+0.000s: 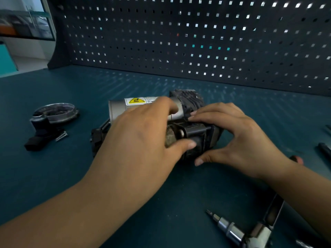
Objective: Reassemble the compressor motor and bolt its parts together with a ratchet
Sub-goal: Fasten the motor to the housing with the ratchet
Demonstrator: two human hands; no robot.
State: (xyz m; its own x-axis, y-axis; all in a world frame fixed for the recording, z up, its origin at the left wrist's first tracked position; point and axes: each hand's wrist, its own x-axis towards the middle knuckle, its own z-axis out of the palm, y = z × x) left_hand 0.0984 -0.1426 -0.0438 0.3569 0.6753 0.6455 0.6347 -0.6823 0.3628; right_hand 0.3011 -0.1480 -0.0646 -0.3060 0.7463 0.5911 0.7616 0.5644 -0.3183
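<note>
The compressor motor (193, 135) lies on its side on the teal bench, a grey cylinder with a yellow warning label (136, 100) at its back and a black finned block beside it. My left hand (141, 138) grips the motor from the left, thumb against its dark front housing and fingers over the top. My right hand (231, 133) holds the right end, fingertips on top and thumb low at the front. A ratchet (250, 231) with an extension and bit lies at the near right, untouched.
A round metal end cover (54, 111) with a black connector piece (38, 135) and loose bolts (61, 136) lies at the left. Dark tools (325, 149) sit at the right edge. A dark pegboard (197, 38) walls the back of the bench.
</note>
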